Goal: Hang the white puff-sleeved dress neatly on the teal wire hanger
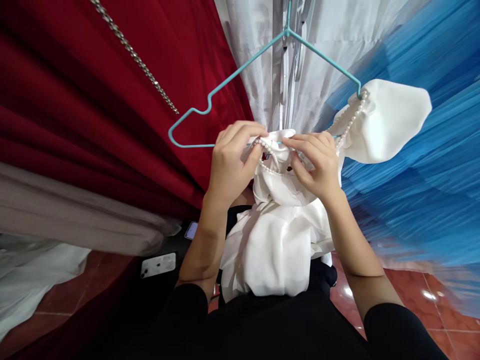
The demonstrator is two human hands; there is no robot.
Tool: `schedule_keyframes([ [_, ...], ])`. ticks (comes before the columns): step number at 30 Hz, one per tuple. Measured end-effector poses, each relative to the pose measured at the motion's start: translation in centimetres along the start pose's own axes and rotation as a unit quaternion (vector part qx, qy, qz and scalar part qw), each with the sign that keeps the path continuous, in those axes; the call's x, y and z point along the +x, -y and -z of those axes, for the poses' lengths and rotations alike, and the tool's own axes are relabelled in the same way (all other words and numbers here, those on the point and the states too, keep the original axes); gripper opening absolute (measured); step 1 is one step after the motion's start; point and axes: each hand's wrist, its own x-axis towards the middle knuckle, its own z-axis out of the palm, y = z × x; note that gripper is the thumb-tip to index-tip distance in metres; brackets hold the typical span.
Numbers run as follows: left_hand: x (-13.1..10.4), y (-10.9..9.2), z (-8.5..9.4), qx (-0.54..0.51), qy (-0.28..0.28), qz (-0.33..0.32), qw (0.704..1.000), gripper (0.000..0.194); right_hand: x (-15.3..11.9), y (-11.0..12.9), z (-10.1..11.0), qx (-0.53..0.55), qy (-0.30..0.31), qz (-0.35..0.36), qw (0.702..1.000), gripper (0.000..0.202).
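Note:
A white garment (279,245) with pearl-bead straps hangs partly from a light-blue wire hanger (247,62) and bunches over my lap. My left hand (236,155) pinches the white fabric near a looped pearl strap (272,170). Close beside it, my right hand (317,160) grips the same fabric with thumb and fingers. At the hanger's right shoulder a second pearl strap (356,117) hooks over the notch, with a white fabric flap (390,120) beyond it. The left notch of the hanger carries no strap. My fingers cover part of the hanger's lower bar.
Red cloth (180,60) with a beaded trim (138,60) hangs at left, above beige fabric (75,210). Blue tulle (423,165) fills the right. White drapery (337,45) and metal rails (288,85) stand ahead. A white phone (158,265) lies at lower left near another phone (191,230).

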Motion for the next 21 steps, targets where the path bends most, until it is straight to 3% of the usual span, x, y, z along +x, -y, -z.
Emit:
schedule_keyframes([
  [3, -0.5, 1.0, -1.4, 0.036, 0.009, 0.040, 0.999, 0.021, 0.5, -0.1, 1.0, -0.013, -0.021, -0.001, 1.000, 0.027],
  [8, -1.1, 1.4, -2.4, 0.069, 0.004, 0.029, 0.997, 0.020, 2.6, -3.7, 3.9, -0.097, -0.225, 0.002, 0.970, 0.032],
  [13, -0.5, 1.7, -1.6, 0.075, 0.029, 0.035, 0.996, 0.020, 3.8, -8.0, 5.3, -0.072, -0.204, 0.050, 0.975, 0.047],
  [18, -0.3, 2.0, -0.9, 0.075, 0.044, 0.029, 0.996, 0.019, 5.6, -9.2, 7.2, -0.057, -0.297, -0.001, 0.953, 0.031],
  [21, -0.2, 2.5, -0.7, 0.071, 0.052, 0.031, 0.996, 0.019, 5.5, -11.3, 9.6, -0.076, -0.309, -0.032, 0.947, 0.034],
])
